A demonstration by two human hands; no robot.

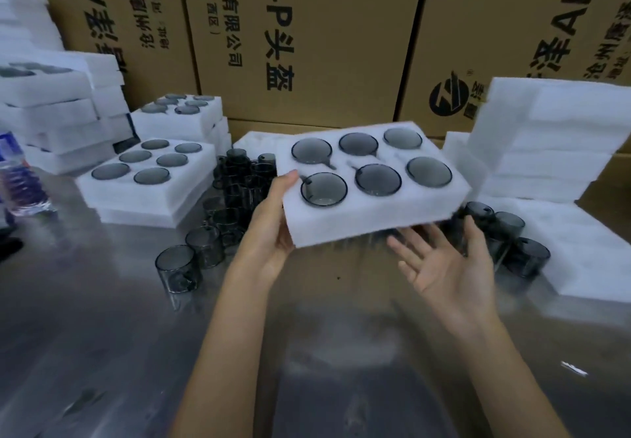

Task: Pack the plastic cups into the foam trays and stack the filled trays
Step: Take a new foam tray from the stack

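Foam tray (345,222) gripped by left hand (273,222); right hand (444,263) spread open below.

Behind your hands stood a wall of cardboard boxes (307,45), all print turned sideways. Straight beyond your left hand (273,219), the middle box carried "科技有限公司" with "(西区)" beside it, and larger "0-P头盔". Beyond your right hand (440,263), the right box (512,28) showed a round black logo (448,94) and big letters, "AH" readable among them. The box far to your left (112,28) repeated "AH". The bottle (20,178) label at the far left was too blurred to read.
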